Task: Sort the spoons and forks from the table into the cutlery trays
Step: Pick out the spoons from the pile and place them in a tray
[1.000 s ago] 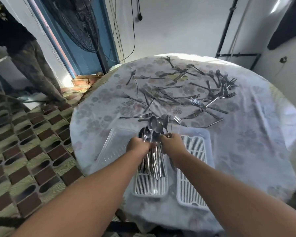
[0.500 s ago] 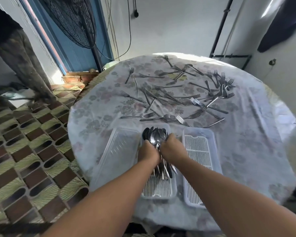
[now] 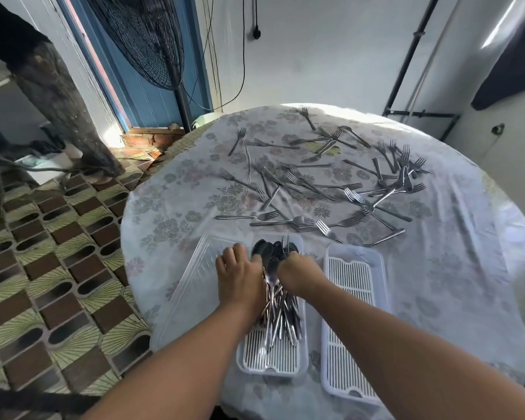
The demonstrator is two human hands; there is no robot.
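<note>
A bundle of spoons [image 3: 281,313] lies lengthwise in the middle white slatted tray [image 3: 273,362], bowls toward the far end. My right hand [image 3: 299,272] is curled over the spoons' necks from the right and grips them. My left hand [image 3: 240,278] sits just left of the bundle, thumb side against it. Its fingers are spread over the tray's left rim and the clear lid [image 3: 191,286]. A second white tray [image 3: 353,301] stands to the right and holds nothing. Several forks [image 3: 315,183] lie scattered across the far half of the table.
The round table has a flowered cloth [image 3: 455,268] and drops off at its left edge to a patterned tile floor [image 3: 52,283]. A standing fan [image 3: 146,40] and a blue door are beyond the table on the left. A person's leg [image 3: 52,95] is at far left.
Both hands have lowered the spoon bundle from above the tray down into it. My left hand has since slid off the bundle toward the clear lid.
</note>
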